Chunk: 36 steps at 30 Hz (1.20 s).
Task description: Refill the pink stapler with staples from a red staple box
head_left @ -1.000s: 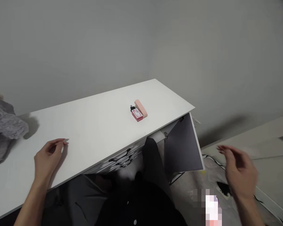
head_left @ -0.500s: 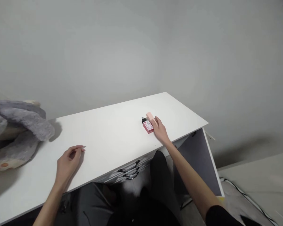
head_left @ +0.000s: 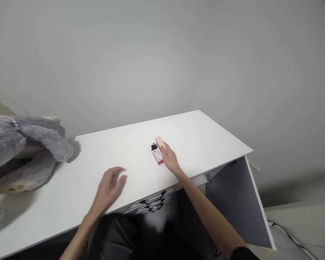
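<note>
A plain grey wall (head_left: 141, 68) stands behind the long white surface (head_left: 119, 148) in front of you, and a grey plush toy (head_left: 50, 139) sits at its left end. Below the near edge, dark drawer handles (head_left: 155, 203) show, and to their right a cabinet door (head_left: 237, 202) hangs open.

Your right hand (head_left: 170, 158) holds the near part of a pink bar (head_left: 159, 141), thumb on its left and fingers on its right. The bar is right of the surface's middle; its long axis slants from far left to near right, its bare end pointing far and left. Just beside it on the left is a red-and-white box (head_left: 157, 155), slanted much the same way. Its white label carries a red mark and print too small to read. A small black item (head_left: 154, 147) touches the box's far end.

Your left hand (head_left: 108, 188) is empty, thumb and fingers parted, facing right toward the box.
</note>
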### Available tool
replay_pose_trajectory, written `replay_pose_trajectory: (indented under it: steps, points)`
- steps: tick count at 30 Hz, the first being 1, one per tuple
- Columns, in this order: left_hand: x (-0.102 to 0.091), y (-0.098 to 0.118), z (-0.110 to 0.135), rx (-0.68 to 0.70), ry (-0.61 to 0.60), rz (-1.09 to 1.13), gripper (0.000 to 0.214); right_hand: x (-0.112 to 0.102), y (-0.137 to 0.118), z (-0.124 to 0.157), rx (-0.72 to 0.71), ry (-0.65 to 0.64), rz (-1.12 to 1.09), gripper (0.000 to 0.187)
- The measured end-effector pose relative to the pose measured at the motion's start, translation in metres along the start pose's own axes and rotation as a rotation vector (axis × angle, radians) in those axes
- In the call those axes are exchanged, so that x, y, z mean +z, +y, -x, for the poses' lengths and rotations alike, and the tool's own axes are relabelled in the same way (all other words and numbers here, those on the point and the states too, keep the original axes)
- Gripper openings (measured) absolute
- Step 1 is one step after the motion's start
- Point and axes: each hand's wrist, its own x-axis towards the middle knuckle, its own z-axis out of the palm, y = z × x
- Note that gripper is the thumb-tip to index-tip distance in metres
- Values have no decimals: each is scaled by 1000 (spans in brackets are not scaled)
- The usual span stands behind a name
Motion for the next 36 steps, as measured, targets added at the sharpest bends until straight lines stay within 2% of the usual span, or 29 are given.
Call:
replay_pose_trajectory:
  steps: [2,5,7,11,14,16,19,23,26,30,36]
  points:
    - [19,11,-2,80,-31,-36,52,20,-10,9,-4,-43,-4,58]
    - [44,20,-10,92,-36,-54,80,44,-22,24,-65,-70,-32,59]
    - [55,21,-17,85,-38,-33,89,53,-25,31,-97,-55,-47,59]
    - [65,22,-26,51,-73,41,92,53,-25,38,-129,-19,-81,61]
    - [62,25,-24,32,-87,79,90,48,-23,40,-151,-16,-85,62]
    - [53,27,-18,7,-77,93,87,47,-22,42,-156,-17,-79,63]
    - [25,20,-7,-87,-11,88,88,47,-22,44,-144,-31,-74,65]
    - [-24,-4,3,-235,96,27,95,48,-21,47,-135,-46,-75,66]
    - [-52,-26,2,-293,141,-76,100,49,-21,48,-146,-53,-75,66]
    - [-70,-45,-9,-272,128,-174,105,47,-23,50,-153,-74,-70,64]
    - [-84,-55,-15,-215,98,-206,106,45,-27,51,-156,-76,-74,62]
